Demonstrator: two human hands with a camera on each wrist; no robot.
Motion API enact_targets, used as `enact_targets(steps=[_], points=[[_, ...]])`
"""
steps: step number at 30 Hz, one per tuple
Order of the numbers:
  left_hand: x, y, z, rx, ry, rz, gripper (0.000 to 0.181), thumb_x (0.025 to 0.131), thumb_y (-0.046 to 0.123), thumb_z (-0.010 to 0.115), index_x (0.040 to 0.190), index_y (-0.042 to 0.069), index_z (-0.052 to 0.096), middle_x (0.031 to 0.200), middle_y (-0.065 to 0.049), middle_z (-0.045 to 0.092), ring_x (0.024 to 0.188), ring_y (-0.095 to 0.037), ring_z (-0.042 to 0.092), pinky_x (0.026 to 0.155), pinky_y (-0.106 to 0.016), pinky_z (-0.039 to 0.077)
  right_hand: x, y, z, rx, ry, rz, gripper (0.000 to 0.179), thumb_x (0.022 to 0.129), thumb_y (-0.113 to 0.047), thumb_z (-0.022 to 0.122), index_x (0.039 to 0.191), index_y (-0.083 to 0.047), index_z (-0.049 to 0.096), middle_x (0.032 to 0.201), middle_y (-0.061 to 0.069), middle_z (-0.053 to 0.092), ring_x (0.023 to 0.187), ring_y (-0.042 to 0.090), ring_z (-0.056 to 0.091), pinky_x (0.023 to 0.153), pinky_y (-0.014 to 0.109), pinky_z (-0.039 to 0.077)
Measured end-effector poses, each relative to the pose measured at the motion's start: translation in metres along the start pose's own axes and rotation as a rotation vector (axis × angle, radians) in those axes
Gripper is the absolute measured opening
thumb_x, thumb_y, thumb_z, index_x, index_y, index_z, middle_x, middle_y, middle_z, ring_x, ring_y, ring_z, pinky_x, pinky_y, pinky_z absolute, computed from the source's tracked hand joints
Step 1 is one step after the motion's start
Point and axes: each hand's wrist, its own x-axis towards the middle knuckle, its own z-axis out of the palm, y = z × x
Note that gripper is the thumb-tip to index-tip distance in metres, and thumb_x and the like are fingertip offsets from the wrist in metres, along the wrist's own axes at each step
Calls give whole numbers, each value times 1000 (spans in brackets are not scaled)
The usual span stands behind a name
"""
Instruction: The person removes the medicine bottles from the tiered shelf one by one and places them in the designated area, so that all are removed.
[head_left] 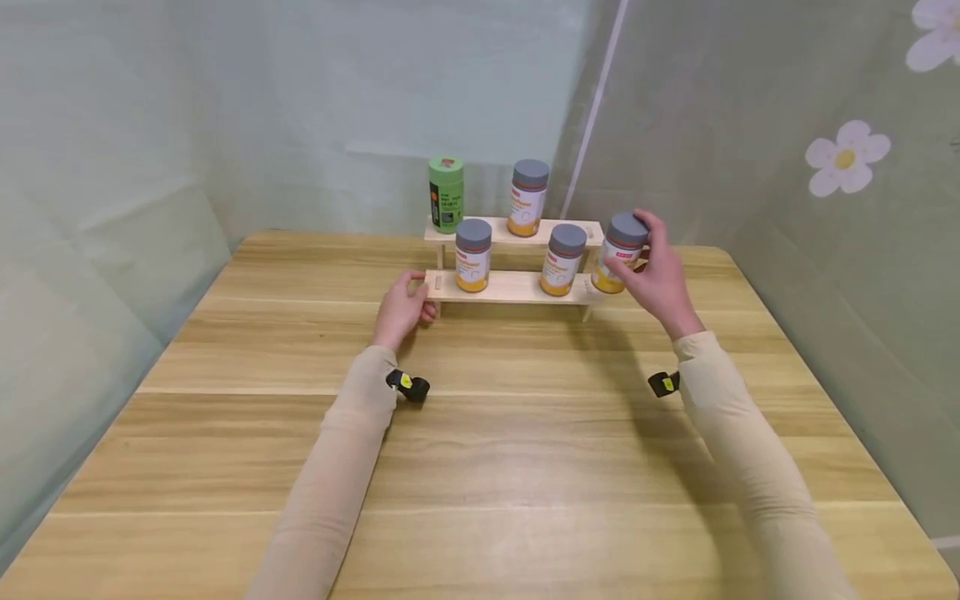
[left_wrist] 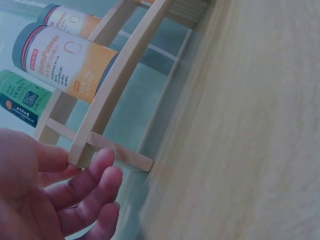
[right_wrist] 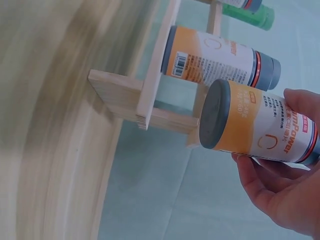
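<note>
A supplement bottle [head_left: 618, 254] with a grey cap and a white-and-orange label is gripped between the thumb and fingers of my right hand [head_left: 662, 279]. In the right wrist view this held bottle [right_wrist: 260, 122] is tilted, its grey base near the rack's end. My left hand [head_left: 401, 308] pinches the left end of the two-tier wooden rack [head_left: 513, 287]; in the left wrist view its thumb and fingers meet at the lower board's end [left_wrist: 82, 152]. Two like bottles, left [head_left: 473, 257] and right [head_left: 562, 260], stand on the lower tier.
On the upper tier stand a green bottle [head_left: 447, 196] at the left and another grey-capped bottle [head_left: 528, 198] near the middle. The rack is at the far side of a wood-grain table [head_left: 495, 467]. Pale curtains [head_left: 360, 100] hang behind and beside it.
</note>
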Motion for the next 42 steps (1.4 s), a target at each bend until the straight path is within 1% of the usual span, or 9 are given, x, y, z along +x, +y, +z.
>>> enact_targets(steps=[4,11,17,20,26,29,34,42], points=[[1,0,0,9,-7,-6,38,104,23,41,140,11,43,76,-6,63,61,-14,60,62,-28,55,-6,0,0,-11,-25,-12,78,86,-21,73,149,-17,25,128,20,55,99,32,60,68,15,44],[0,0,-1,21,-8,-2,38,104,24,41,140,11,43,77,-6,63,61,-11,59,62,-28,55,-16,-2,1,3,-42,-19,78,86,-21,73,148,-15,27,126,19,57,97,30,60,69,14,45],[1,1,2,22,-21,-8,38,104,23,40,141,12,41,78,-7,62,62,-12,59,64,-29,56,-31,-3,-2,-11,-68,-35,78,86,-16,73,148,-14,27,125,20,57,94,31,61,70,14,45],[1,3,3,28,-29,-14,38,105,24,38,142,13,39,80,-8,62,64,-14,60,65,-30,56,-39,-2,-3,-31,-80,-69,77,85,-13,74,147,-14,27,123,22,57,92,33,60,72,19,46],[2,2,2,41,-33,-31,40,106,25,35,144,12,36,83,-10,62,65,-15,60,67,-30,56,-54,1,-1,-41,-92,-109,77,84,-11,74,145,-12,28,123,24,57,90,34,60,74,38,49],[1,0,1,34,-31,-39,40,106,25,35,144,13,36,82,-10,62,64,-15,59,65,-30,55,-60,2,3,-33,-90,-125,76,83,-9,75,144,-10,29,124,25,57,92,35,61,74,45,50],[1,-2,1,17,-25,-46,40,106,26,35,144,15,36,79,-8,62,62,-14,59,64,-30,55,-70,6,6,-41,-113,-116,77,82,-9,76,142,-9,28,124,26,57,95,37,62,75,47,53],[1,2,2,14,-34,-57,41,106,27,36,145,16,36,82,-10,63,65,-16,61,67,-31,56,-84,13,4,-85,-182,-107,79,80,-8,77,141,-9,26,120,27,57,93,38,64,76,48,56]])
